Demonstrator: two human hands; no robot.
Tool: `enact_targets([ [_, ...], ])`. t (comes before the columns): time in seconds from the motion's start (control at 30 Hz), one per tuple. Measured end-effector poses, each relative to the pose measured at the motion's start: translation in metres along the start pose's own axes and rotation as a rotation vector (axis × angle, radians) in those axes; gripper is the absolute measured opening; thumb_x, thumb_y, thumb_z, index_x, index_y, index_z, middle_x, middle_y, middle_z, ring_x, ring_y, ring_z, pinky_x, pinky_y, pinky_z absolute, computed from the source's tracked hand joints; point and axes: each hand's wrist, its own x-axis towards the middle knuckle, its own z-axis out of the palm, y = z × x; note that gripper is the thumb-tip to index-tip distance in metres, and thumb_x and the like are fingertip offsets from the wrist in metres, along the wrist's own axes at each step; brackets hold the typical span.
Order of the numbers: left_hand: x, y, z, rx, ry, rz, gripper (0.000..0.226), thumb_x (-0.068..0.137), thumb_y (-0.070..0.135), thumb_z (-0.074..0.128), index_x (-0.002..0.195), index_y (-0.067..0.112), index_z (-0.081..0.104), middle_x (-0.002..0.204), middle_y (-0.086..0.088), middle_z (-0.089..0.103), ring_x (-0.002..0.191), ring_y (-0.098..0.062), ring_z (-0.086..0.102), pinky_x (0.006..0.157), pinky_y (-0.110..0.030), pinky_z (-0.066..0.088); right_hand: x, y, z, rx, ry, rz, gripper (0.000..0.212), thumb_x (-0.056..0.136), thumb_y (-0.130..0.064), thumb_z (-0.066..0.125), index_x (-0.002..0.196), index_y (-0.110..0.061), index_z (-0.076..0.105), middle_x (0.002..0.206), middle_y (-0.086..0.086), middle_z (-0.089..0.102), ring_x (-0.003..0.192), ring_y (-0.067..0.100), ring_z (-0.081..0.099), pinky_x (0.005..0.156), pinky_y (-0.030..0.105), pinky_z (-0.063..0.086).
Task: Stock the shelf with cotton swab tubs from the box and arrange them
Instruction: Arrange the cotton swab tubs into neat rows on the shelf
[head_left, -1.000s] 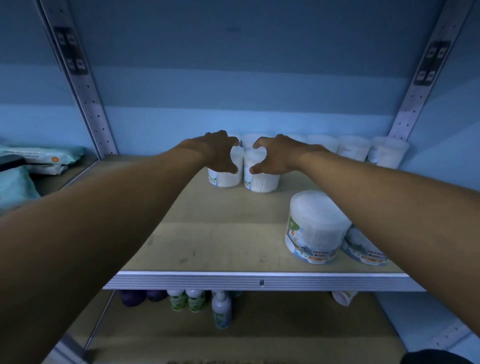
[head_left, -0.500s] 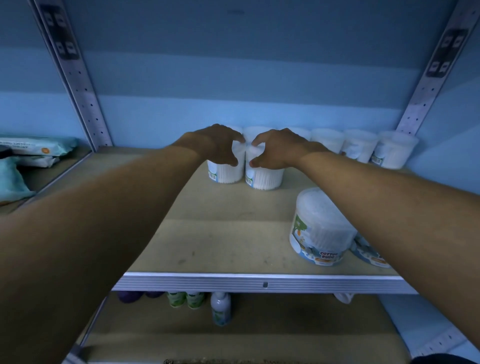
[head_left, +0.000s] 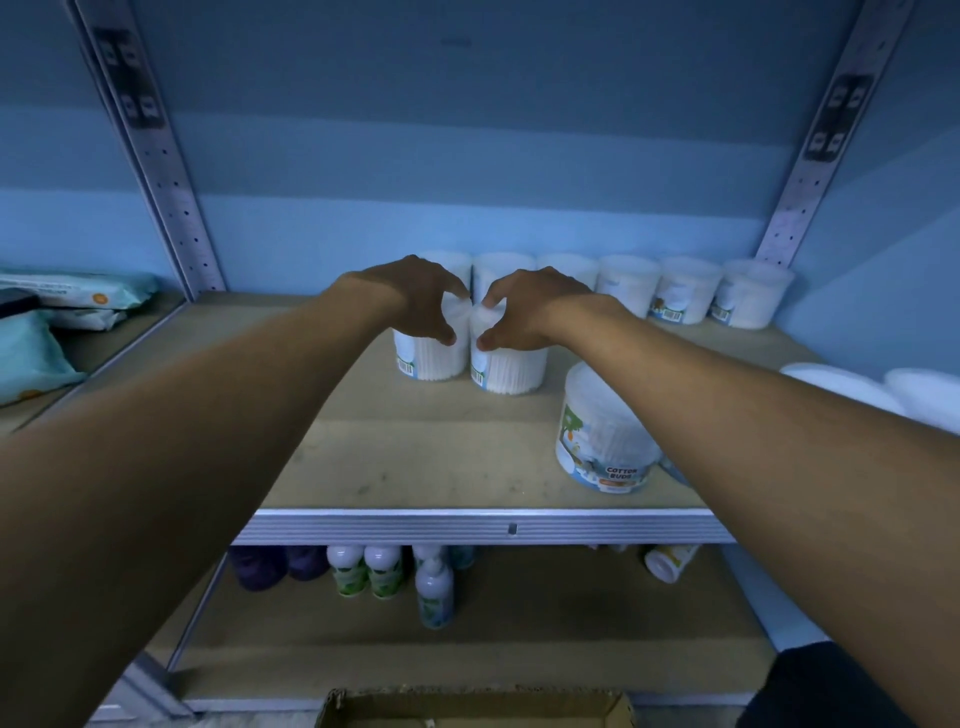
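Observation:
Two clear cotton swab tubs stand side by side on the wooden shelf (head_left: 426, 457), just in front of the back row. My left hand (head_left: 415, 299) grips the left tub (head_left: 431, 358) from above, fingers curled over its lid. My right hand (head_left: 524, 306) grips the right tub (head_left: 511, 371) the same way. Several more tubs (head_left: 680, 291) line the back wall to the right. A labelled tub (head_left: 605, 436) stands near the shelf's front right, partly hidden by my right forearm.
Two white lids (head_left: 883, 395) show at the far right edge. Packs of wipes (head_left: 72, 296) lie on the neighbouring shelf at left. Bottles (head_left: 384, 571) stand on the lower shelf. An open cardboard box (head_left: 467, 709) sits at the bottom edge of view.
Both hands with their two tubs have stayed together near the back row. The view has tilted down and pulled back, bringing the cardboard box into sight.

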Motion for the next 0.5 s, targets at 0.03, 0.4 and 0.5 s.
enact_targets([
  [0.03,-0.005,0.001,0.0,-0.002,-0.001,-0.003,0.069,0.085,0.045,0.069,0.147,0.038,0.039,0.152,0.004,0.041,0.139,-0.021,0.037,0.107,-0.038,0.038,-0.004,-0.002,-0.001,-0.005,-0.007,0.001,0.063,0.084,-0.053,0.069,0.141,-0.031,0.053,0.142,-0.001,0.053,0.126,0.024,0.052,0.081,0.03,0.042],
  [0.4,-0.046,0.006,-0.002,0.004,-0.033,-0.035,0.071,0.082,0.052,0.069,0.146,0.043,0.038,0.153,0.005,0.038,0.139,-0.019,0.035,0.107,-0.037,0.037,-0.046,-0.015,0.001,-0.028,-0.017,-0.027,0.064,0.086,-0.056,0.062,0.144,-0.034,0.047,0.149,-0.005,0.044,0.137,0.023,0.038,0.091,0.035,0.04],
  [0.5,-0.058,0.006,0.0,0.015,-0.019,-0.026,0.071,0.082,0.052,0.069,0.145,0.043,0.039,0.151,0.005,0.04,0.139,-0.018,0.035,0.106,-0.036,0.037,-0.057,-0.019,0.002,-0.044,0.001,-0.043,0.059,0.086,-0.056,0.062,0.139,-0.032,0.053,0.146,-0.004,0.049,0.134,0.025,0.043,0.099,0.042,0.046],
])
